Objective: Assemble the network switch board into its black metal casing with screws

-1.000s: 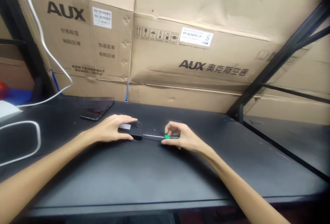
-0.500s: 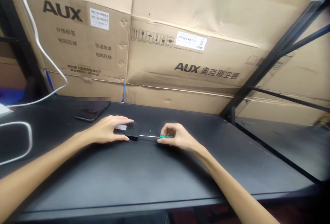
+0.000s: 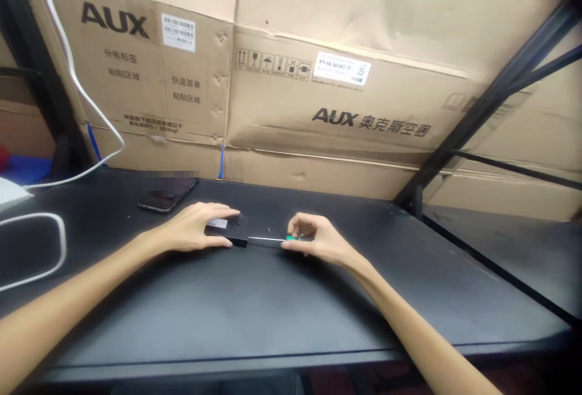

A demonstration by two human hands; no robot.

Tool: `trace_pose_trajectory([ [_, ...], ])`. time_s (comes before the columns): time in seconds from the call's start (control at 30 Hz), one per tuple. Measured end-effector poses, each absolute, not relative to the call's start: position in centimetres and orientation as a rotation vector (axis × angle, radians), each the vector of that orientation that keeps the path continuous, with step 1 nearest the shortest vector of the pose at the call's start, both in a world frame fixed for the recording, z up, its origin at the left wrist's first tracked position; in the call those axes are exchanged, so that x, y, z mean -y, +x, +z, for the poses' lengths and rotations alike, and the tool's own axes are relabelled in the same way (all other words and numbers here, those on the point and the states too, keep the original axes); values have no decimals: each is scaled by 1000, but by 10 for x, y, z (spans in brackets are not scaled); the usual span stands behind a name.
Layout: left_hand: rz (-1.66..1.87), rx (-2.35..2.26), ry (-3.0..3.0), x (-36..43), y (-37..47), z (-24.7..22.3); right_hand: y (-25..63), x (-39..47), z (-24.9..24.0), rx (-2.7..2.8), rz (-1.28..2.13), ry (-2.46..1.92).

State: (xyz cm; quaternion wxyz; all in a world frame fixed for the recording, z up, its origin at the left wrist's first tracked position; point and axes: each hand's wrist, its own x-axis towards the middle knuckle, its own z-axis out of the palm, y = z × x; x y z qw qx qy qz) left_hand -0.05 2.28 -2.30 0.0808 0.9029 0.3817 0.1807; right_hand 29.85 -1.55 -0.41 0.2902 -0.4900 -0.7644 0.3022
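Observation:
My left hand (image 3: 200, 227) grips a small flat black box (image 3: 239, 232) with a pale label, thumb on the near side and fingers on the far side. The box lies on the black tabletop (image 3: 227, 310). My right hand (image 3: 316, 236) pinches the green handle of a screwdriver (image 3: 267, 239) between thumb and fingers. Its thin metal shaft lies level and points left, with the tip at the right end of the box. Whether the tip sits inside a hole there I cannot tell. Just behind the shaft are tiny screw-like bits (image 3: 268, 229).
A dark phone (image 3: 168, 195) lies behind my left hand. White cables (image 3: 63, 243) and a white block (image 3: 13, 194) are at the left. Large cardboard boxes (image 3: 273, 104) stand along the back, and a black metal frame (image 3: 450, 146) slants up at the right.
The whole view has shifted slightly. My fingers on the green handle sit a little differently, covering more of it. The black box stays in my left hand, and the shaft still reaches its end.

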Motion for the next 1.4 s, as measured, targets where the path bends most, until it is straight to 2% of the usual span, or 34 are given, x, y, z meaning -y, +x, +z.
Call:
trace_pose_trajectory([
  [0.47, 518, -1146, 2712, -24, -1, -24, 298, 19, -1, 1990, 985, -1342],
  [0.67, 516, -1138, 2728, -23, 0, -21, 298, 19, -2, 2006, 887, -1385],
  [0.87, 516, -1151, 2709, -23, 0, -22, 300, 15, -1, 2139, 623, -1265],
  [1.07, 504, -1158, 2715, -23, 0, -22, 299, 15, -5, 1991, 788, -1320],
  [1.4, 511, -1139, 2729, -23, 0, -22, 300, 16, 2, 2125, 712, -1306],
])
